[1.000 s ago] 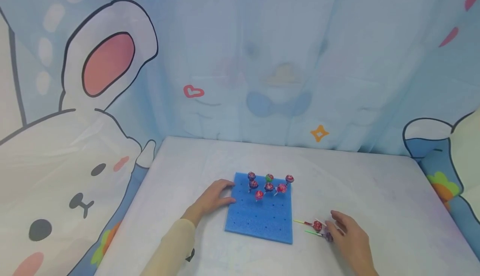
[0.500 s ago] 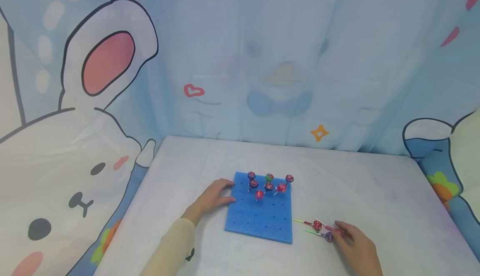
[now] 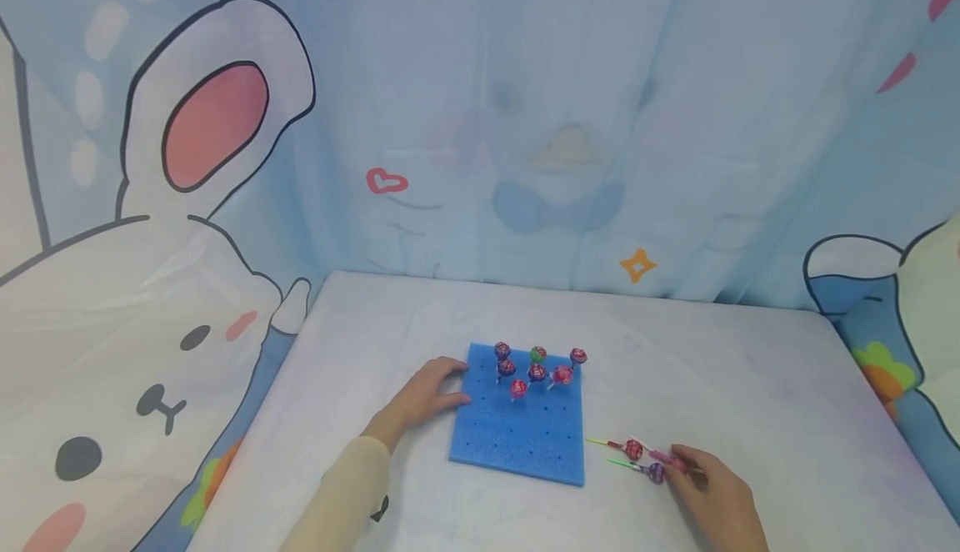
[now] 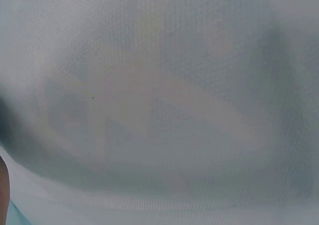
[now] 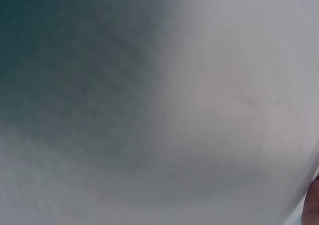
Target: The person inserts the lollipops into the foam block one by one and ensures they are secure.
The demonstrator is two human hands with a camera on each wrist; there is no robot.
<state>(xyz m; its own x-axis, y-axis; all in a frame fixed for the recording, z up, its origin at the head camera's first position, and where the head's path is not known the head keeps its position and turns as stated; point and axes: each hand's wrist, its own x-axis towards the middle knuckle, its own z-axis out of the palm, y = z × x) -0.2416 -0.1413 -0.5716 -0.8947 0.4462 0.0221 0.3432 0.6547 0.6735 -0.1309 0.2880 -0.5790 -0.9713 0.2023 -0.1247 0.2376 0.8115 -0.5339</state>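
Note:
In the head view, my left hand (image 3: 422, 395) rests at the left side of a blue foam board (image 3: 487, 444), its fingertips and thumb touching the edge. Several wrapped lollipops stand upright in holes across the board's far half, among them a red one (image 3: 518, 388) and a green one (image 3: 537, 354). Right of the board, my right hand (image 3: 712, 489) pinches a pink lollipop (image 3: 660, 456) by its head, between thumb and forefinger. Beside it lie a red lollipop (image 3: 633, 450) with a yellow stick and a purple lollipop (image 3: 656, 474) with a green stick.
A white cloth covers the table (image 3: 675, 368). Behind it hangs a pale blue printed curtain (image 3: 570, 77), with a cartoon rabbit (image 3: 150, 327) at left. Both wrist views show mostly blurred pale cloth, with a sliver of a finger (image 5: 311, 205) in the right one.
My right hand has drawn back slightly to the right, uncovering the lollipops, and its thumb and forefinger have closed on the pink one. The left hand and the board stay put.

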